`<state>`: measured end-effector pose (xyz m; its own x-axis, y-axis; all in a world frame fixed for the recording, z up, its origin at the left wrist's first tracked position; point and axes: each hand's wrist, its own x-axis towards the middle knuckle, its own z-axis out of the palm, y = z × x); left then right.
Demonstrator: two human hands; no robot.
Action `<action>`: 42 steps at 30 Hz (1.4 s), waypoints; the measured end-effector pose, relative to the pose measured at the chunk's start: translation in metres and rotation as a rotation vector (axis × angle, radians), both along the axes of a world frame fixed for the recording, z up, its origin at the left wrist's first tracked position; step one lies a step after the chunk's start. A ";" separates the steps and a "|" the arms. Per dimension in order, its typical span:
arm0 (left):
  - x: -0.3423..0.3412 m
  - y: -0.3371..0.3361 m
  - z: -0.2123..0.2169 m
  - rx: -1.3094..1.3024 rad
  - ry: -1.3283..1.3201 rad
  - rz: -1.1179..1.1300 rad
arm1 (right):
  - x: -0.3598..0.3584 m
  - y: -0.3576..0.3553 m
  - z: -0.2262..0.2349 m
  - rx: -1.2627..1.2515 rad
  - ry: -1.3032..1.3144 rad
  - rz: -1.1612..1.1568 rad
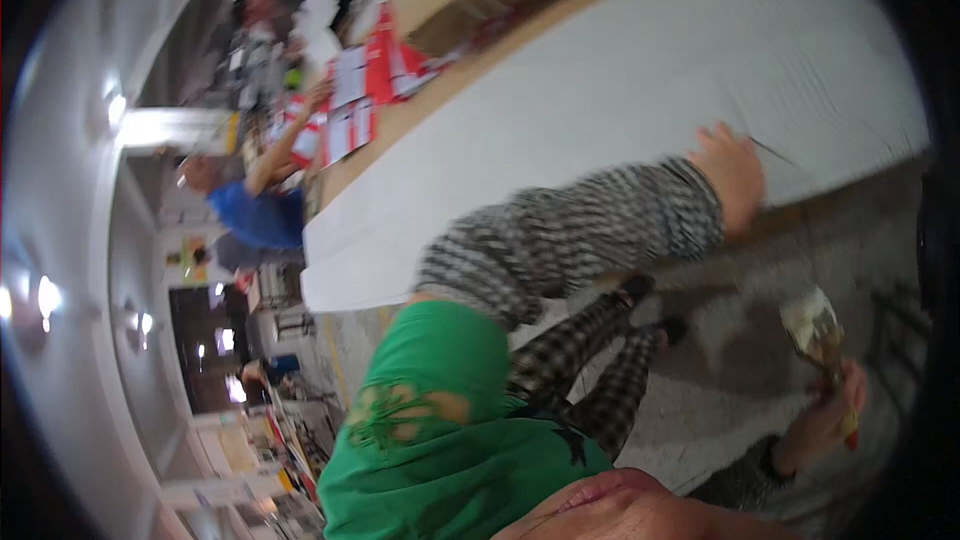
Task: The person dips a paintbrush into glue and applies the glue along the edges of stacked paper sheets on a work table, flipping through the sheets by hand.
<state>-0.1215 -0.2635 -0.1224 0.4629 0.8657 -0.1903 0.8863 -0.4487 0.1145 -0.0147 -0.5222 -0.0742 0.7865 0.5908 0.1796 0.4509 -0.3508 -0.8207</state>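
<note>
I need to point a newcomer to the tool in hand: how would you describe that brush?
Start at the long white sheet across the table, then drop to the lower right. There a hand grips a paintbrush, alone with pale bristles and a red handle tip.

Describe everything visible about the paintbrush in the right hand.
The paintbrush is a flat, wide brush with pale, worn-looking bristles, a dull metal band and a red handle tip showing below the grip. The right hand grips its handle, bristles pointing up and slightly left. It hangs over the grey floor, blurred, touching nothing else.
</note>
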 end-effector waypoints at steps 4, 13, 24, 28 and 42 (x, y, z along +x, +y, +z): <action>-0.047 0.030 0.067 -0.082 0.237 -0.611 | -0.029 0.033 -0.004 0.377 0.409 -0.078; -0.044 0.041 0.097 -0.361 0.107 -0.646 | -0.036 0.085 0.027 0.517 0.432 -0.114; -0.051 0.052 0.108 -0.418 0.117 -0.666 | -0.049 0.125 0.023 0.353 0.523 -0.026; -0.046 0.052 0.110 -0.462 0.121 -0.684 | -0.047 0.133 0.018 0.434 0.359 -0.056; -0.050 0.050 0.105 -0.419 0.082 -0.740 | -0.064 0.131 0.039 0.347 0.405 -0.103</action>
